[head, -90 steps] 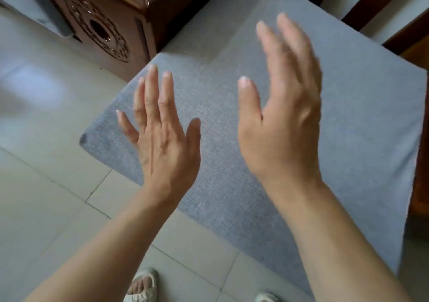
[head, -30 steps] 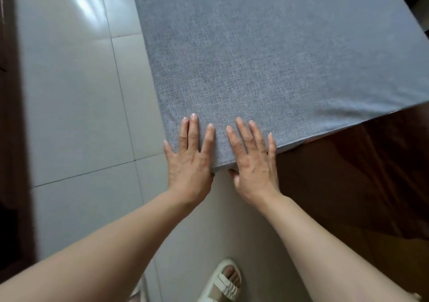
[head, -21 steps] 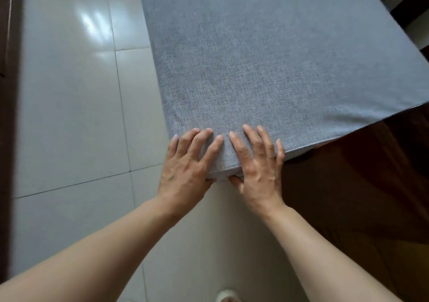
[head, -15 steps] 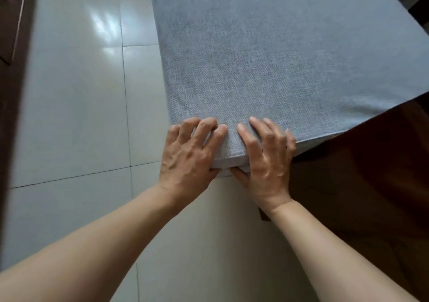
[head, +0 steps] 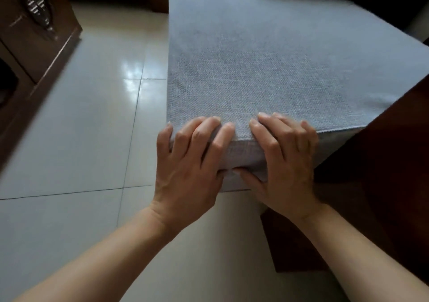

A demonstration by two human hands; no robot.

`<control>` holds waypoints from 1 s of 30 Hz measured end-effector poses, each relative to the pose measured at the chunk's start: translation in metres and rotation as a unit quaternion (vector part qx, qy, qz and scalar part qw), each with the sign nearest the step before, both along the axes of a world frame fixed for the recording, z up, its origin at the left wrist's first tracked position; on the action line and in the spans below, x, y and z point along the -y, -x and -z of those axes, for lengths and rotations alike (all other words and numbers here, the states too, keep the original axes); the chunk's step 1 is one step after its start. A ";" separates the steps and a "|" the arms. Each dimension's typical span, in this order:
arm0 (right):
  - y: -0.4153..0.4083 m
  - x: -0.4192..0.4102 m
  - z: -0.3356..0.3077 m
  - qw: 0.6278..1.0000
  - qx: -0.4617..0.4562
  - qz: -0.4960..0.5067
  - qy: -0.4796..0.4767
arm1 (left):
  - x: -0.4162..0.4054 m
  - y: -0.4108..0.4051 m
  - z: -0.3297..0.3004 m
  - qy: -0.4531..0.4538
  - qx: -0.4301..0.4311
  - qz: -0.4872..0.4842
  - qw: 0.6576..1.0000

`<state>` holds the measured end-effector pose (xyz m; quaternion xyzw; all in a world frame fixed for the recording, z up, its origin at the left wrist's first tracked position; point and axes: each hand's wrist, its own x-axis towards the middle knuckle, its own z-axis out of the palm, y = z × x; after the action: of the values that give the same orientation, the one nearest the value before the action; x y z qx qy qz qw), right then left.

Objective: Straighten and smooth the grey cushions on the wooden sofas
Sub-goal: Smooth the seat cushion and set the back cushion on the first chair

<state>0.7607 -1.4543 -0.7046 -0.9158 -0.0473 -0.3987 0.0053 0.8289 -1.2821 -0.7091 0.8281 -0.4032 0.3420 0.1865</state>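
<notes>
The grey cushion (head: 267,64) lies on the dark wooden sofa frame (head: 383,174), and its near corner juts out past the frame over the pale tiled floor (head: 81,139). Both hands are on that corner. The left hand (head: 188,169) wraps the corner's outer side, fingers curled over the top edge and thumb tucked against the side panel below. The right hand (head: 283,162) sits just beside it, nearer the frame, fingers bent over the top seam and thumb pressing into the side panel from underneath. Each grip is narrow and holds the cushion's edge; the two thumbs nearly meet on the side panel.

The cushion looks thick and boxy, with a coarse woven cover that should give plenty of friction, so a slip seems unlikely. The side panel dimples under the thumbs, which suggests a foam core: firm enough to keep its slab shape, soft enough to bend if pulled by one corner alone. It probably weighs little for its bulk. My guess is that sliding it back square onto the frame works best with the hold kept at this corner seam, pushing along the top rather than lifting, and the cover's top face already looks smooth. Beyond the cushion's far side across the floor stands a carved wooden cabinet (head: 34,34).
</notes>
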 end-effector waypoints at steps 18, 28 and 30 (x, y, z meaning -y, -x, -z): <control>0.027 0.003 0.058 0.983 -0.025 0.120 0.138 | -0.013 0.012 0.045 -0.090 0.122 -0.025 0.988; -0.002 0.031 0.094 0.972 0.101 0.131 0.168 | 0.011 0.016 0.025 -0.044 0.061 -0.047 0.996; -0.006 0.031 0.094 0.974 0.102 0.126 0.160 | 0.015 0.016 0.025 -0.049 0.044 -0.049 0.997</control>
<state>0.7666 -1.4848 -0.7982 -0.8578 0.0047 -0.4749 -0.1965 0.8127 -1.2974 -0.7342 0.8389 -0.3865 0.3667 0.1109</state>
